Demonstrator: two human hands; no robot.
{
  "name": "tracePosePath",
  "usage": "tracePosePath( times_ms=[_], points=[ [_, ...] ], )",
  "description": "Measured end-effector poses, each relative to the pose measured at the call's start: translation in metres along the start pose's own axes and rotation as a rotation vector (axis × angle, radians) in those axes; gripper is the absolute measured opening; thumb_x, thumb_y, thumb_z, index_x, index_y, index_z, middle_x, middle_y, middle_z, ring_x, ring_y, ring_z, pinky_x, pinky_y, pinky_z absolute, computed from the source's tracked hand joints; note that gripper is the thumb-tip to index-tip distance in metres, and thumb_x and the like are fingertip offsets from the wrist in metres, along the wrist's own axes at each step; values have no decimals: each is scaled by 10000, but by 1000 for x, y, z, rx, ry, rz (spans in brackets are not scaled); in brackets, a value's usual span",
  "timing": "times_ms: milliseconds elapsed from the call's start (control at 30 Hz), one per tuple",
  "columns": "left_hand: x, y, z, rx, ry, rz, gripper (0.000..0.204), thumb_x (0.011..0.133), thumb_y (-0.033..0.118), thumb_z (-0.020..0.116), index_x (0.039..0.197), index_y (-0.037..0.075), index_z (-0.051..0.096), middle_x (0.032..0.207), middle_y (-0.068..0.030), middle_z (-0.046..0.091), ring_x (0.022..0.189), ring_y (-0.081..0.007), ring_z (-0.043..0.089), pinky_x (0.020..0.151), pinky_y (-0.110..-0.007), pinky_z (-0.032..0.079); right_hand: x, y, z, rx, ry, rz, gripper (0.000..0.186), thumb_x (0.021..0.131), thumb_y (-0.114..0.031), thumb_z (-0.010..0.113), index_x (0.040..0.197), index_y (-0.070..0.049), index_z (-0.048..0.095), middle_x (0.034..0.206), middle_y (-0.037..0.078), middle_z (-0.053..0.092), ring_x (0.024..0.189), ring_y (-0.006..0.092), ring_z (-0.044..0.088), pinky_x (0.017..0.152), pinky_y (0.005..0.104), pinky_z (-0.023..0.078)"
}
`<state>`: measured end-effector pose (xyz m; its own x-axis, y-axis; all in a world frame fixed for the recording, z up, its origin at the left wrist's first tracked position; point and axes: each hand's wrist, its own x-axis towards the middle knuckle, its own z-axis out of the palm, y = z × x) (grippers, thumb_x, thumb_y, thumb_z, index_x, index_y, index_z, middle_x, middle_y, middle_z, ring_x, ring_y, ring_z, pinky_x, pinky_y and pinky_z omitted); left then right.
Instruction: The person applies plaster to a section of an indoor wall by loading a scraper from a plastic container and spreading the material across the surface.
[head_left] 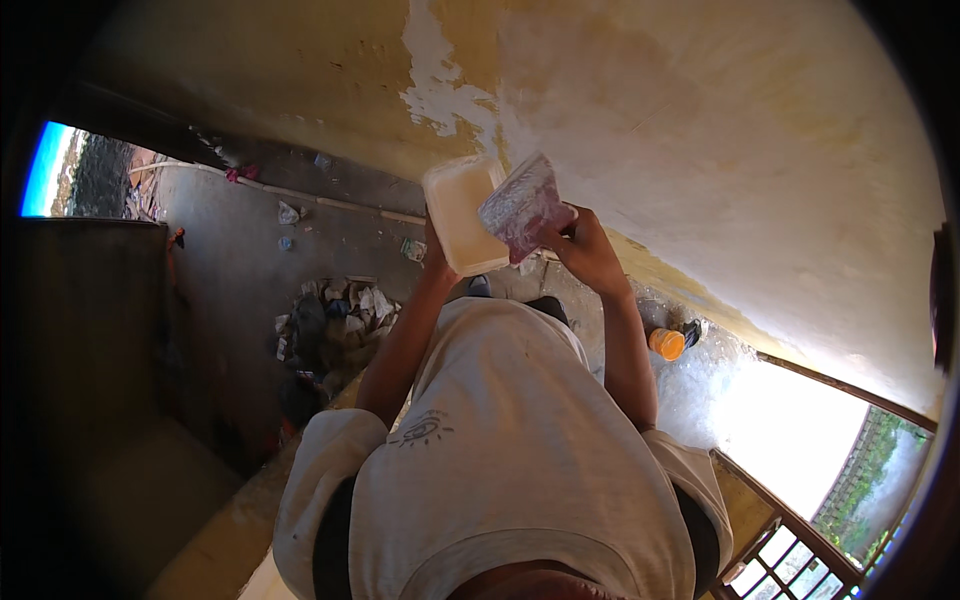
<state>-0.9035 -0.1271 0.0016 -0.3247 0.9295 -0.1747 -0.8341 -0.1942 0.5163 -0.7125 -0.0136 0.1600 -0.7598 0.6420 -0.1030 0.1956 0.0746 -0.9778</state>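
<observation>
My left hand point(437, 252) grips the side of a pale cream rectangular plastic tub point(463, 220), tilted so that its hollow inside shows. Its fingers are mostly hidden behind the tub. In my right hand point(590, 252), thumb and fingers pinch a flat maroon piece point(530, 205) smeared with whitish stuff; its exact kind is not clear. This piece is held just over the tub's right edge. Both hands are raised before the wall point(640, 110), which is yellowish with pale, patchy areas.
A heap of rubbish and rags point(345, 325) lies on the floor to the left. A long pale pole point(330, 203) runs along the floor. Near the wall's foot at right is an orange container point(667, 344). Bright openings show at far left and lower right.
</observation>
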Motion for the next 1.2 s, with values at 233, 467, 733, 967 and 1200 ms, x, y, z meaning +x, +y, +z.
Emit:
tracePosePath(
  times_ms=[233,467,733,967,1200],
  points=[
    [3,1,67,-186,-82,-235,640,995,564,307,1429,108,426,1340,-133,546,1186,-302,587,964,-504,519,14,-15,5,-364,194,-126,244,923,-167,603,793,39,594,613,186,552,531,283,531,540,369,421],
    [1,-2,85,-150,11,-224,639,1001,558,256,1417,112,446,1323,-117,570,1164,-294,605,943,-477,534,8,-6,-2,-451,192,-126,203,969,-151,559,879,31,571,639,144,549,545,203,439,552,337,403],
    [7,-5,70,-126,10,-170,685,989,578,262,1448,90,408,1363,-136,544,1218,-311,575,995,-530,505,-11,36,2,389,193,106,238,1011,-209,531,1069,12,601,862,8,580,721,69,496,639,255,443],
    [17,5,68,-262,-146,-194,681,983,560,363,1464,78,370,1384,-169,510,1237,-325,554,989,-501,522,-12,56,20,1022,131,28,298,973,-121,532,1244,1,555,1125,59,631,1002,156,623,884,324,494],
    [24,4,22,-102,-22,13,576,1008,511,334,1400,108,458,1320,-114,567,1167,-291,598,956,-490,524,17,32,22,1393,77,92,227,908,-97,583,1108,12,572,1075,98,662,1020,204,635,828,299,568]
  ],
)
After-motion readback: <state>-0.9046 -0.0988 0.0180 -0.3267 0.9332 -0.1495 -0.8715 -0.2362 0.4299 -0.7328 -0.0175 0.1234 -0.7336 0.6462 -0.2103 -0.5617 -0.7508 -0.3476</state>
